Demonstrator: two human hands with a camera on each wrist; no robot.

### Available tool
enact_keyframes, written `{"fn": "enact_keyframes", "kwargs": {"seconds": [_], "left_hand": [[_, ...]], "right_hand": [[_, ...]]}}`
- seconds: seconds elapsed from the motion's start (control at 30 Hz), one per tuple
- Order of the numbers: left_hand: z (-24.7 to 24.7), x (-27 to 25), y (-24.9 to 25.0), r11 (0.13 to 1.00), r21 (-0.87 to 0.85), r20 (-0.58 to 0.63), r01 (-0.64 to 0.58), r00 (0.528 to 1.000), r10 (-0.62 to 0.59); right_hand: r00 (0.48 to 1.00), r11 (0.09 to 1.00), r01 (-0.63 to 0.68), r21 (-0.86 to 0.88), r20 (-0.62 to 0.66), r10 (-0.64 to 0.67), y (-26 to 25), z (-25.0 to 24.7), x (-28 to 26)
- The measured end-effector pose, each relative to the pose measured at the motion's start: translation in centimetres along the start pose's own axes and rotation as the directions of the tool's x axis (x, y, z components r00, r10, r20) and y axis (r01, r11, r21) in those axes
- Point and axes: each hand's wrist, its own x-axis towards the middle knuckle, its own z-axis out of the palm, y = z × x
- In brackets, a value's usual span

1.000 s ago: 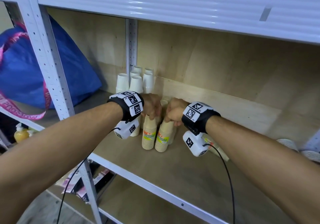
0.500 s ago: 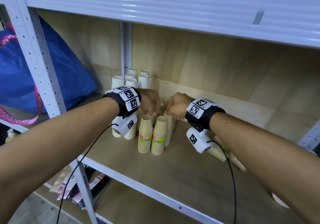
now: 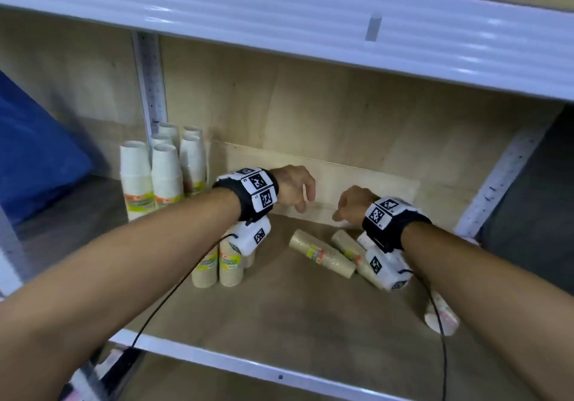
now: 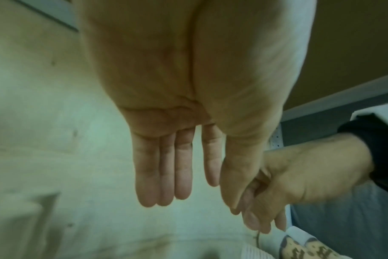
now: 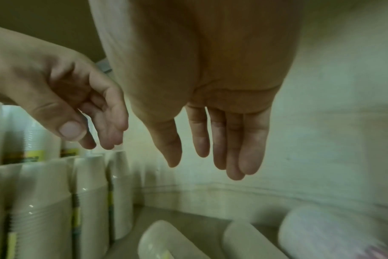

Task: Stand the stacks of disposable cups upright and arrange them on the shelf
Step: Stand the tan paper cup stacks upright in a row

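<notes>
The disposable cups sit as sleeved stacks on the wooden shelf (image 3: 310,316), each stack a tapered column with a green and yellow label band. A group of white stacks (image 3: 161,174) stands upright in the back left corner beside the metal upright, and a smaller cluster of tan stacks (image 3: 222,265) stands upright just in front of them, partly hidden under the left wrist camera. Two more tan stacks (image 3: 323,257) lie on their sides near the middle of the shelf, side by side and pointing toward the back wall, the right one partly covered by the right wrist camera. A further pale stack (image 3: 441,316) lies on its side near the front right, half behind the right forearm. The left hand (image 3: 293,188) hangs above the shelf with its fingers (image 4: 164,168) straight and close together, holding nothing. The right hand (image 3: 354,203) hovers just to its right, above the fallen tan stacks, with its fingers (image 5: 233,140) extended and relaxed and nothing between them. Half a second ago both hands were curled over the tops of the upright tan cluster; now they have lifted off it and shifted to the right, apart from every stack, and their fingers have loosened. The view has also swung right and down, so the lying stacks and the pale one at the front right show more fully than before.
</notes>
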Motion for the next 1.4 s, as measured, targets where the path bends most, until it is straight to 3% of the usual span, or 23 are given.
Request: {"fn": "enact_keyframes", "kwargs": {"seconds": [0.17,0.5,0.67,0.73,0.83,1.2,1.3,1.4], "left_hand": [[5.2,3.0,2.0,0.996,-0.054,0.080,-0.070,0.994,0.074],[11.5,6.0,2.3,0.991,-0.067,0.233,-0.116,0.964,0.128],[12.2,5.7,2.2,0.964,-0.235,0.345,-0.127,0.916,0.205],[13.6,6.8,1.5,0.991,-0.105,0.302,-0.079,0.947,0.108],[15.1,8.0,1.0,0.997,0.018,0.269,-0.073,0.961,0.066],[15.8,9.1,0.8,0.993,0.001,0.275,-0.115,0.955,0.110],[14.7,9.1,1.0,0.991,-0.023,0.225,-0.133,0.965,0.135],[12.9,8.9,1.3,0.987,-0.084,0.154,-0.140,0.976,0.152]], "right_hand": [[0.999,0.994,-0.041,-0.099,0.031,0.044,5.1,2.5,-0.7],[0.992,0.988,-0.101,0.116,0.093,0.091,11.5,8.6,-2.1],[0.990,0.985,-0.140,0.105,-0.002,0.141,12.3,10.8,-2.3],[0.990,0.981,-0.141,0.131,0.002,0.142,12.7,11.6,-2.2],[0.988,0.975,-0.149,0.164,-0.012,0.153,13.3,12.3,-2.0],[0.988,0.982,-0.141,0.127,-0.041,0.147,13.0,10.8,-2.0],[0.988,0.980,-0.147,0.137,-0.016,0.151,12.4,8.8,-1.9],[0.992,0.986,-0.097,0.138,-0.070,0.107,11.7,6.9,-1.9]]}}
